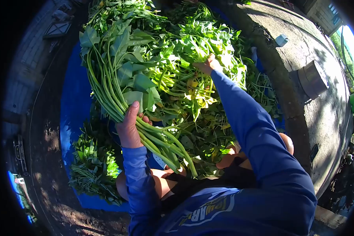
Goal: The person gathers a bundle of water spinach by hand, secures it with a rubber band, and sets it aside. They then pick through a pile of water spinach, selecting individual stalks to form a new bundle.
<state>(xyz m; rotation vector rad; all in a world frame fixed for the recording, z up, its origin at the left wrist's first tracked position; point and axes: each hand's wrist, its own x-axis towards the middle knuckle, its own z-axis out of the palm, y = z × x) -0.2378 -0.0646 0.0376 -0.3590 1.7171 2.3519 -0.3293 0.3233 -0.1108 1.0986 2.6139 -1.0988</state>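
My left hand [130,128] is closed around a thick bunch of long-stemmed leafy greens [106,84]. Its broad leaves fan out away from me, and the cut stem ends hang toward my lap. My right hand [207,66] reaches into a big heap of leafy greens [185,78], with its fingers curled among sunlit leaves. Foliage partly covers those fingertips, and they seem to grip some stems there. A few yellowed leaves show in the heap just below that hand.
Under the greens lies a blue tarp [76,86]. A smaller pile of greens [92,169] sits at its lower left. On the concrete ledge [303,43] to the right stand a metal pot [312,80] and a small pale block [281,40]. My bare knees flank the heap.
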